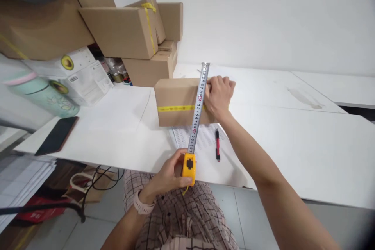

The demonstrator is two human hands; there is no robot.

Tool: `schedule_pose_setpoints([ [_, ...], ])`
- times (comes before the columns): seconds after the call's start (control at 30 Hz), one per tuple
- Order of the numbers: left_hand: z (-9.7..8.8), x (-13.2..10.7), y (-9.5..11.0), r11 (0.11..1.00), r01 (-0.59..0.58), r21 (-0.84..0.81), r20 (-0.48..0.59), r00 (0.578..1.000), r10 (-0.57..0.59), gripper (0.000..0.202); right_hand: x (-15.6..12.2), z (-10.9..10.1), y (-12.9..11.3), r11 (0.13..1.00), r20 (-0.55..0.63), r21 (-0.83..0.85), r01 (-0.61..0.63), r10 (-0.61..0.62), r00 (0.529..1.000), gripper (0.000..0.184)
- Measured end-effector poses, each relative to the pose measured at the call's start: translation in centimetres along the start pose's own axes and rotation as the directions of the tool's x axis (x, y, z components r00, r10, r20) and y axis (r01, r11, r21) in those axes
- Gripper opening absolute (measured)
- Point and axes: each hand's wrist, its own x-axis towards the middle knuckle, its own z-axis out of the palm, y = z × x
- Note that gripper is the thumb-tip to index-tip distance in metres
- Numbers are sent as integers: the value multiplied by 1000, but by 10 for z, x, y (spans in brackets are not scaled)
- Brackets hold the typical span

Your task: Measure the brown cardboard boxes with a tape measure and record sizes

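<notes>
Nearest: left hand, pale band at the wrist, closed firmly round the yellow case of the tape measure, thumb along its side, just off the near edge of the white table and above a checked garment. Running away from that grip: steel blade, drawn out, numbered face up, crossing a printed sheet and then a brown cardboard box. Just right of the blade, between the two grips: red-and-black pen, flat on the sheet. Box on the table directly ahead of the case, girdled by a yellow strap, near face turned toward the left hand. At the far end: right hand, fingers curled over the box's right portion, pressing the blade against it; blade tip jutting a little beyond the fingers; exact pinch hidden. Judged good practice: blade taut, flat, square to the box edge; reading taken from straight above. Well left of the case: dark phone, mint bottle, white printed cartons. Farthest, beyond and left of the right hand: stacked brown cartons by the white wall.
</notes>
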Motion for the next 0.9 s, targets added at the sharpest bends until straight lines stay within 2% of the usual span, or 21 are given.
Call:
schedule_pose_setpoints([
  [0.1,0,3,2,1000,-17,22,16,1000,17,66,-40,5,15,997,29,39,69,-70,997,41],
  [0.17,0,4,4,999,-22,36,34,999,21,63,-55,0,23,992,56,101,72,-78,995,43],
  [0.27,0,3,7,998,-26,53,59,998,23,61,-53,-26,28,950,91,296,-98,74,993,62],
  [0.33,-1,3,9,993,-27,111,53,998,22,61,-41,-49,25,844,161,491,-214,153,975,73],
  [0.37,-1,2,9,988,-30,150,46,999,23,62,-34,-60,22,782,193,576,-239,154,969,71],
  [0.47,-5,1,8,968,-46,245,40,999,37,64,-17,-82,14,597,215,754,-274,170,962,42],
  [0.53,-7,0,6,963,-49,266,46,998,38,67,-16,-86,11,487,199,826,-284,220,955,26],
  [0.57,-8,0,5,965,-42,261,46,998,31,72,-19,-86,11,448,189,847,-287,252,949,24],
  [0.63,-8,-1,4,978,-19,210,39,999,10,83,-37,-80,12,410,201,855,-317,302,932,23],
  [0.7,-8,-2,4,990,-5,139,27,1000,1,92,-68,-71,12,399,298,820,-411,317,901,25],
  [0.73,-7,-1,5,994,-3,111,21,1000,0,93,-87,-65,11,387,393,782,-489,303,868,27],
  [0.83,-6,0,6,998,12,65,10,1000,-13,88,-147,-48,2,376,642,636,-674,226,732,38],
  [0.87,-6,0,6,998,16,54,10,1000,-17,86,-164,-44,-1,381,687,609,-696,186,703,40],
  [0.9,-5,1,6,999,19,43,12,1000,-19,84,-178,-40,-3,406,702,599,-690,149,697,43],
])
